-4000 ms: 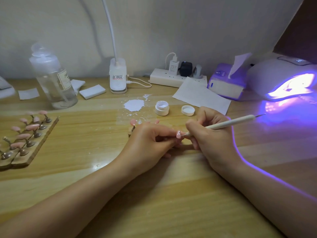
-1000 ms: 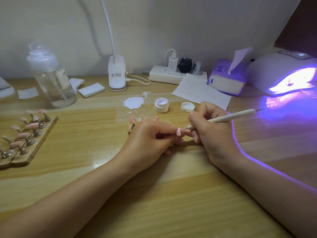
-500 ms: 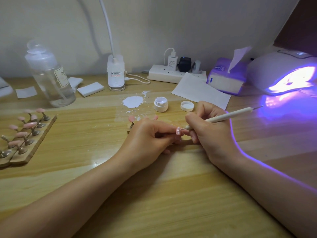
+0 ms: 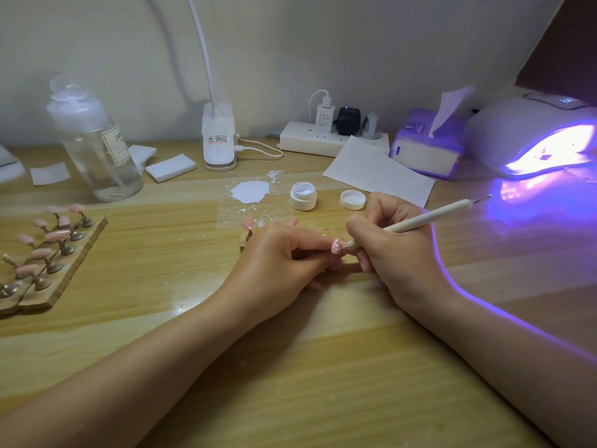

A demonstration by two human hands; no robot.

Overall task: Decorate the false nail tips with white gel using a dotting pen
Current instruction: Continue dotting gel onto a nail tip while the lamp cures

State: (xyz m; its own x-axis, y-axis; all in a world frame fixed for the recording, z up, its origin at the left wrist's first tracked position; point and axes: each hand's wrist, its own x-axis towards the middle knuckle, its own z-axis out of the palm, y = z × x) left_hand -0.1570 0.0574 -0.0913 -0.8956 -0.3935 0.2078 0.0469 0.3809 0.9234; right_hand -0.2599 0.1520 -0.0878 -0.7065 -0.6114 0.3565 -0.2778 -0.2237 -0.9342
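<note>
Just in front of the open gel jar, the left hand pinches a pink nail tip steady while the right hand grips the dotting pen, tip touching it.

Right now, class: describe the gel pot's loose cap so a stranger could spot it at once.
Start at the glowing nail lamp on the right and move left across the wooden desk. Just beyond the right hand lies the cap, right of the open gel pot: flatter, shallower, hollow side up.
</note>
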